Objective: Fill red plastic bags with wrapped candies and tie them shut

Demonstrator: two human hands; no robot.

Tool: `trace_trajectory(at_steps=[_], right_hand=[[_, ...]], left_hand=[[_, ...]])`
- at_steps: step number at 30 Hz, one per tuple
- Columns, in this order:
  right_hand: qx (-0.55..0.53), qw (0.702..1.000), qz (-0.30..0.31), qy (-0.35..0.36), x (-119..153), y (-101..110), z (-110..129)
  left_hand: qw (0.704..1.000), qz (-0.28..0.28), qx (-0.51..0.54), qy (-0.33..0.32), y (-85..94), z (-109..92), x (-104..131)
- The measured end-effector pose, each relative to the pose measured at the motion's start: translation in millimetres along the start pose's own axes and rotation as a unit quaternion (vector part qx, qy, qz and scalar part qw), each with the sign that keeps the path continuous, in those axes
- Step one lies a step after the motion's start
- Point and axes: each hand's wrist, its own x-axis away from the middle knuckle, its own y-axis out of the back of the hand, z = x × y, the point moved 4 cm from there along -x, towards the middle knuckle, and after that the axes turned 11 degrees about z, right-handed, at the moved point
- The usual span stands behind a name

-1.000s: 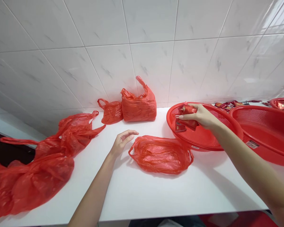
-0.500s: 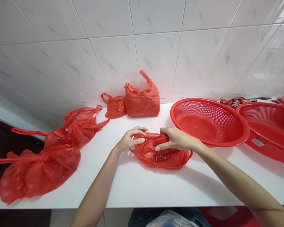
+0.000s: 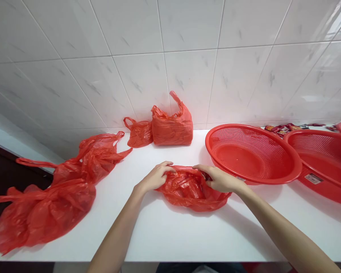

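Observation:
A red plastic bag (image 3: pixel 207 204) lies on the white table with its mouth spread and shiny red packets (image 3: pixel 190 186) inside. My left hand (image 3: pixel 156 177) is closed on the left part of the bag's rim, fingers curled over the edge. At the far right rim, my right hand (image 3: pixel 220 179) has its fingers over the edge and its thumb inside, gripping the plastic. A small dark packet (image 3: pixel 206 176) shows between that thumb and forefinger; whether it is held is unclear. The bag's bottom is hidden under the contents.
A red perforated basin (image 3: pixel 244 155) stands close to the right of the bag, with another red basin (image 3: pixel 315 151) beyond it. Small snack packets (image 3: pixel 284 129) lie by the wall. Filled red bags (image 3: pixel 172 129) stand at the back, and loose red bags (image 3: pixel 53 212) lie left.
The red packet in my right hand is out of it, and the small red box in the bag no longer shows. My right hand has shifted right to the rim. The view has tilted up slightly.

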Motion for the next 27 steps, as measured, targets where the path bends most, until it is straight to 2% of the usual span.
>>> trace_trajectory(at_steps=[3,5,7,10,12,14,18,20,24,27], right_hand=[[0.008,0.999,-0.009,0.041,3,-5,-2],[0.010,0.998,-0.013,0.064,4,-9,-1],[0.008,0.996,-0.028,0.081,4,-11,-1],[0.009,0.994,-0.060,0.091,4,-12,-2],[0.013,0.994,-0.078,0.081,3,-12,-4],[0.007,0.994,-0.087,0.063,4,-12,-6],[-0.012,0.995,-0.094,0.032,6,-11,-6],[-0.009,0.995,-0.090,0.028,7,-12,-6],[0.007,0.996,-0.081,0.032,6,-16,-8],[0.024,0.997,-0.075,0.027,8,-18,-10]], left_hand=[[0.998,-0.062,-0.007,-0.031,3.9,-20,-1],[0.994,-0.081,0.003,-0.071,1.0,-41,-1],[0.994,-0.063,0.007,-0.090,-8.2,-58,-1],[0.998,-0.002,-0.012,-0.058,-26.1,-69,-4],[0.998,0.041,-0.004,-0.056,-33.1,-68,-6],[0.996,0.053,0.025,-0.070,-30.3,-64,-5],[0.999,0.003,0.036,-0.026,-6.0,-45,-1],[1.000,0.002,0.011,-0.012,1.5,-36,2],[0.999,0.014,-0.040,0.021,0.0,-24,3],[0.994,0.017,-0.093,0.058,-3.2,-22,5]])
